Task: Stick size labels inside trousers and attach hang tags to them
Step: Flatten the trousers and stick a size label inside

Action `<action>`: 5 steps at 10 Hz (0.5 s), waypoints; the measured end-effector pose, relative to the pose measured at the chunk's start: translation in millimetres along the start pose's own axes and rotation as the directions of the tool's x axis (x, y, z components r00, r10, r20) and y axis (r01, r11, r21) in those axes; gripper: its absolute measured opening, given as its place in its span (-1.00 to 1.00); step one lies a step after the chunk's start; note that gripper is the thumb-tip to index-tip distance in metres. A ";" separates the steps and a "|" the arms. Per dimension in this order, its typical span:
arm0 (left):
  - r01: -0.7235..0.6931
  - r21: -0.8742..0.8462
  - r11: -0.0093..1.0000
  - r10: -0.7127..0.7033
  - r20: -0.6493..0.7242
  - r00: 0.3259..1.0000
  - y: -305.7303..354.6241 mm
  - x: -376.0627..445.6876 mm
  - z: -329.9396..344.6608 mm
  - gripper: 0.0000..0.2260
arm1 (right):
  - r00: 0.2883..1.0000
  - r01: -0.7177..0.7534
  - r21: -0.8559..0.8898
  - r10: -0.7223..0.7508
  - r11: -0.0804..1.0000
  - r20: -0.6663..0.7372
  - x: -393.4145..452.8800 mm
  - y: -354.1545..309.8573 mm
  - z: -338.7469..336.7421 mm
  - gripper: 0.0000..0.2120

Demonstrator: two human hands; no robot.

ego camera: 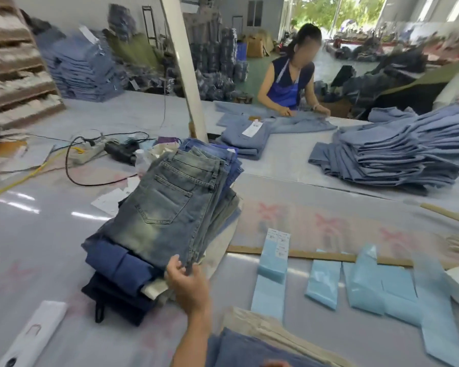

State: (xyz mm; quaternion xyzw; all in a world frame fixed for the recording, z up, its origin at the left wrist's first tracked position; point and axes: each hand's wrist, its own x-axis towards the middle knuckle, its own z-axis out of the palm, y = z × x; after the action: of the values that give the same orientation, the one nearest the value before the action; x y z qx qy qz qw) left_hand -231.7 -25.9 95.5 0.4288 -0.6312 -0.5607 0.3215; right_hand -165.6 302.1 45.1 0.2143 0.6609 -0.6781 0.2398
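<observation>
Here, left hand (187,283) fingers pinching faded jeans (170,202) atop stack.

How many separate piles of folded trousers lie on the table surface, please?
4. The mixed pile under the hand; a small pile before the other worker; a big light-blue pile at right; another far left. More may be hidden behind.

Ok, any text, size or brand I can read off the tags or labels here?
None is legible.
Blue label strips: printed lines on the white tops, too small to read.
White tag on the far folded jeans: print blurred.
White sheet by the jeans stack: marks too faint.
</observation>
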 end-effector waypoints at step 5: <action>0.544 -0.178 0.820 -0.513 0.194 0.836 24.9 125.8 -23.1 -0.49 | 0.960 0.048 -0.188 0.006 0.981 0.279 49.6 -189.1 301.6 -0.33</action>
State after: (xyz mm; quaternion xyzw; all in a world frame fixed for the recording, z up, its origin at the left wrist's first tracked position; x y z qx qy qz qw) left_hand -269.2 -149.3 114.4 0.5082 -0.4399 -0.7240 0.1554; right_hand -312.1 0.9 175.5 0.0855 0.6852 -0.6369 0.3429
